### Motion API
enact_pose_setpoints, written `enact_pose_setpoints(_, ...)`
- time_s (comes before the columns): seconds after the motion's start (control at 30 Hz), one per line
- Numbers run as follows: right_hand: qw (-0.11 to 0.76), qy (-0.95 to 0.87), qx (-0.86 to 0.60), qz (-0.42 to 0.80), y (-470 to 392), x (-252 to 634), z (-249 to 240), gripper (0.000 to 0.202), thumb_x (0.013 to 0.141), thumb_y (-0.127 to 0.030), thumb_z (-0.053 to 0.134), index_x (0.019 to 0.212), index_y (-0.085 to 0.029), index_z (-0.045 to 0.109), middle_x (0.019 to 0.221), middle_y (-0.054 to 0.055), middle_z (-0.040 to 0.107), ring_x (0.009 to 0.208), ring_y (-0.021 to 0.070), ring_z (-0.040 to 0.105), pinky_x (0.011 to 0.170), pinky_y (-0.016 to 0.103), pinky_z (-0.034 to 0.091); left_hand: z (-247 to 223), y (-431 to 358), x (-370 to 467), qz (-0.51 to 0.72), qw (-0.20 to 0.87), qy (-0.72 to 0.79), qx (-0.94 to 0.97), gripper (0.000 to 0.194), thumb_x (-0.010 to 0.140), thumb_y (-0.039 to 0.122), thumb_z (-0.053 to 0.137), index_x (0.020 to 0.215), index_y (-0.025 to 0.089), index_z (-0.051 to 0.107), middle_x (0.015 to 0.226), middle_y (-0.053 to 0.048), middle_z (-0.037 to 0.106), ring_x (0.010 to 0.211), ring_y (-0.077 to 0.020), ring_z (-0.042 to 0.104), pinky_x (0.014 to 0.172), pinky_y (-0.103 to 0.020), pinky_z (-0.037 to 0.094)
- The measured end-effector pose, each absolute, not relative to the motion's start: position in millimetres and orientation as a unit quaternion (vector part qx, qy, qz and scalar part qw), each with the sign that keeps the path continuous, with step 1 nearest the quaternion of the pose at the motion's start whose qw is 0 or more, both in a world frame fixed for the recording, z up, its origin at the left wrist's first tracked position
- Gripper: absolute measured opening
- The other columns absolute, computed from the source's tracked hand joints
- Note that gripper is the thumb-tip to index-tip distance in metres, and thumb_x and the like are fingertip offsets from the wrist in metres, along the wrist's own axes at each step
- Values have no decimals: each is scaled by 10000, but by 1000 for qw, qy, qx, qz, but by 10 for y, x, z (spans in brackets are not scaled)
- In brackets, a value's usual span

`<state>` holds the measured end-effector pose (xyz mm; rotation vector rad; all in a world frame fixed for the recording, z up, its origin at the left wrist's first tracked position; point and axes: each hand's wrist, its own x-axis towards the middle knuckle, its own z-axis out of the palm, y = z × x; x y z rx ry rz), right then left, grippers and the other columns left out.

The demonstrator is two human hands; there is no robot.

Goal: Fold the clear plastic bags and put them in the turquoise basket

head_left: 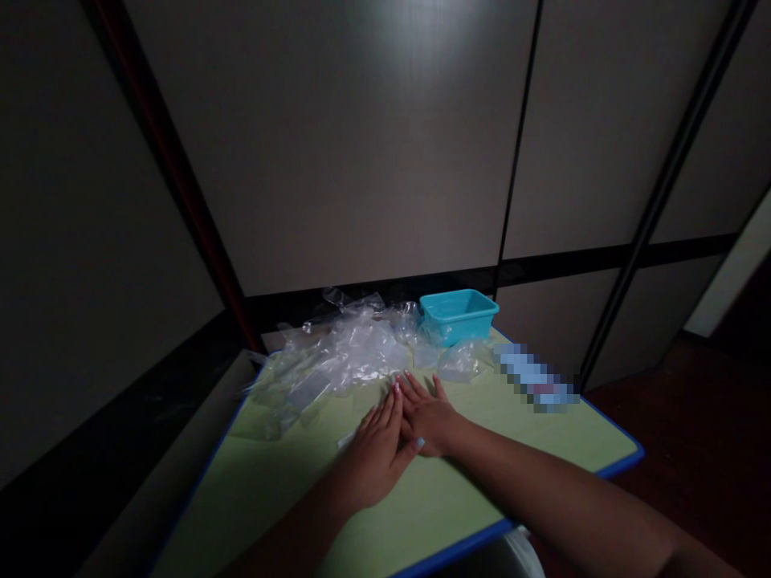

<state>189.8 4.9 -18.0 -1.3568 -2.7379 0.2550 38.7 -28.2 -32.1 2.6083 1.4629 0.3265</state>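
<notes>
My left hand (377,461) lies flat on the pale green tabletop (259,490), fingers stretched forward and thumb out to the right. Beside it my right hand (429,421) is also flat, its fingers spread, and the fingertips of both hands meet or overlap. A small whitish edge (345,440) shows at the left side of my left hand; most of whatever it belongs to is hidden. Just beyond my fingertips spreads a heap of crumpled clear plastic bags (361,349). One smaller clear bag (463,360) rests at the heap's right end.
A turquoise plastic basin (461,325) stands at the table's back right corner. Near the right edge lies a light blue item (536,381), blurred by pixelation. Large grey cabinet panels (373,160) rise behind the table. Below the front edge, part of a whitish container (523,554) shows.
</notes>
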Motion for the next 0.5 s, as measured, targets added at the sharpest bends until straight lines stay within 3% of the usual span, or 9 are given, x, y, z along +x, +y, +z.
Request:
enact_pose_setpoints(0.23, 92, -848, -517, 67, 199, 1922, -193, 593, 898, -388, 137, 1424, -135, 28, 1478, 44, -52, 1351, 207, -85, 1003, 586, -90, -234, -271, 286, 92, 22, 478, 873, 630, 891, 533, 196, 1410, 178, 158, 1481, -74, 104, 1359, -214, 61, 1084, -467, 123)
enact_pose_setpoints(0.5, 102, -841, -527, 67, 259, 1930, -194, 581, 900, -372, 168, 1425, -172, 21, 1482, 43, -46, 1352, 208, -80, 993, 594, -93, -254, -281, 277, 32, 80, 460, 884, 653, 876, 563, 205, 1411, 194, 141, 1477, -69, 106, 1357, -208, 96, 1077, -492, 113)
